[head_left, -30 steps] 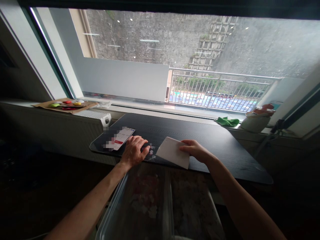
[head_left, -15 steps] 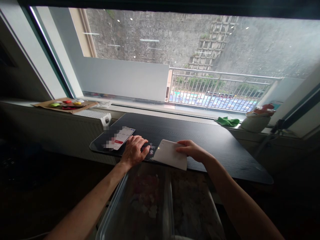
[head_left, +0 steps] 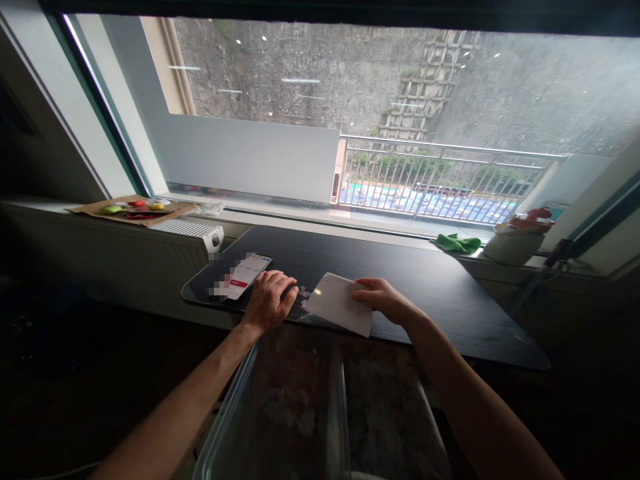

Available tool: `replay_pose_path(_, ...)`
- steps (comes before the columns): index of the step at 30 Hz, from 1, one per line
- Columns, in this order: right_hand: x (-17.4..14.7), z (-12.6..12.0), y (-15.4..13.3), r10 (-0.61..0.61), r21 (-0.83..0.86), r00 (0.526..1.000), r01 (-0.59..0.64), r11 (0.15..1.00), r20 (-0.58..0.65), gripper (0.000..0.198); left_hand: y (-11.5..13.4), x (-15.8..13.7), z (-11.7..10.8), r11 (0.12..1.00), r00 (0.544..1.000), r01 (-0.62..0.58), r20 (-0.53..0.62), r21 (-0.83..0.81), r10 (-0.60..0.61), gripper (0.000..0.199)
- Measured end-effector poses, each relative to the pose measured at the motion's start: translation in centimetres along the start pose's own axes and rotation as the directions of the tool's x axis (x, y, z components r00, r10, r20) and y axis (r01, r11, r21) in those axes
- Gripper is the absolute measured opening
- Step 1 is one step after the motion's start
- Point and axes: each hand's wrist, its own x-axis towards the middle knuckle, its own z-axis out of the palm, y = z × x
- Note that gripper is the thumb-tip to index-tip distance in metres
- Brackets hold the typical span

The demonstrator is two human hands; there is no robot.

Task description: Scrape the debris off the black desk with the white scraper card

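White card (head_left: 335, 305) held by its right side in the right hand (head_left: 377, 297).
The card is gripped by bent fingers and extended leftward from the right hand, near the left hand (head_left: 273, 300), which is kept half open, thumb apart, with nothing seen in its grasp. Between card and left hand, small pale scraps (head_left: 304, 293) are scattered on the black surface (head_left: 430, 287). A smartphone (head_left: 247, 275) is laid beside the left hand; a clear plastic bin (head_left: 220, 417) is seen below the near edge.

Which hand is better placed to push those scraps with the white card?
Probably the right hand: it grips the white card, whose edge lies beside the scraps; the left hand seems empty.
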Motion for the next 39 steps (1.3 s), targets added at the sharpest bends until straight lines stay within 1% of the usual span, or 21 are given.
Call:
replay_pose_path(2, 0.4, 0.2, 0.1, -0.027, 0.002, 0.998, 0.027, 1.000, -0.063, 0.018, 0.0, 0.0, -0.1, 1.000, 1.000, 0.006, 0.001, -0.010, -0.006, 0.029)
replay_pose_path(3, 0.5, 0.2, 0.1, -0.031, -0.008, 0.997, 0.030, 1.000, -0.073, 0.017, 0.0, 0.0, -0.1, 1.000, 1.000, 0.008, 0.001, -0.014, -0.008, 0.030)
replay_pose_path(8, 0.5, 0.3, 0.1, -0.014, -0.032, 0.999, 0.012, 0.999, -0.037, 0.017, 0.1, 0.1, -0.3, 0.999, 1.000, 0.017, -0.009, -0.033, -0.017, 0.031)
replay_pose_path(13, 0.6, 0.1, 0.3, -0.034, -0.049, 0.996, 0.029, 0.998, -0.086, 0.019, 0.1, 0.1, -0.3, 0.998, 0.999, 0.015, -0.028, -0.053, -0.016, 0.032)
replay_pose_path(17, 1.2, 0.3, 0.5, -0.086, -0.041, 0.991, 0.082, 0.996, -0.104, 0.022, 0.1, 0.1, -0.3, 0.998, 0.999, 0.016, -0.036, -0.059, -0.018, 0.032)
replay_pose_path(22, 1.3, 0.4, 0.4, -0.116, -0.071, 0.981, 0.106, 0.992, -0.158, 0.021, 0.0, 0.1, -0.2, 0.997, 0.999, 0.021, -0.043, -0.074, -0.025, 0.031)
replay_pose_path(26, 0.9, 0.3, 0.3, -0.107, -0.087, 0.987, 0.097, 0.991, -0.122, 0.019, -0.2, 0.1, -0.2, 0.989, 0.997, 0.054, -0.049, -0.138, -0.061, 0.033)
replay_pose_path(29, 0.8, 0.3, 0.1, -0.103, -0.110, 0.983, 0.086, 0.990, -0.154, 0.019, -0.3, 0.2, -0.4, 0.974, 0.993, 0.089, -0.054, -0.207, -0.102, 0.035)
replay_pose_path(31, 1.0, 0.7, -0.1, -0.117, -0.094, 0.980, 0.103, 0.990, -0.163, 0.020, -0.3, 0.3, -0.5, 0.963, 0.990, 0.107, -0.063, -0.248, -0.126, 0.036)
replay_pose_path(34, 1.7, 1.8, -0.6, -0.146, -0.095, 0.981, 0.134, 0.986, -0.129, 0.021, -0.3, 0.3, -0.7, 0.945, 0.984, 0.132, -0.074, -0.298, -0.161, 0.037)
replay_pose_path(37, 2.6, 3.1, -1.2, -0.172, -0.129, 0.979, 0.158, 0.979, -0.110, 0.021, -0.3, 0.4, -0.8, 0.932, 0.980, 0.152, -0.070, -0.329, -0.185, 0.039)
replay_pose_path(39, 3.0, 3.6, -1.4, -0.162, -0.157, 0.981, 0.145, 0.977, -0.103, 0.020, -0.3, 0.3, -0.9, 0.929, 0.980, 0.156, -0.066, -0.337, -0.189, 0.039)
